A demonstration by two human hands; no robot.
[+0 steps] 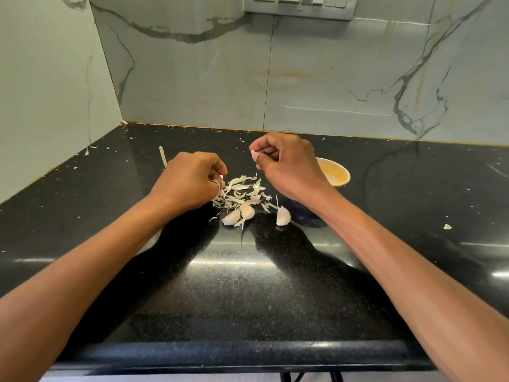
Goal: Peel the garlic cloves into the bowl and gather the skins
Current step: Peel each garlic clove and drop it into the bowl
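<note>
My right hand is curled and pinches a small piece of garlic between thumb and fingers, above the skins. My left hand wears a ring and has curled fingers pinching a bit of skin at the left edge of the pile. The pile of papery skins lies on the black counter between my hands. Two unpeeled cloves lie together at the pile's near edge, and a third clove lies to their right. The yellow-lined bowl stands behind my right wrist, partly hidden.
The black speckled counter runs to a marble backsplash and a left side wall. A pale stalk piece lies behind my left hand. Small skin scraps are scattered about, one at the right. The counter's front edge is close to me.
</note>
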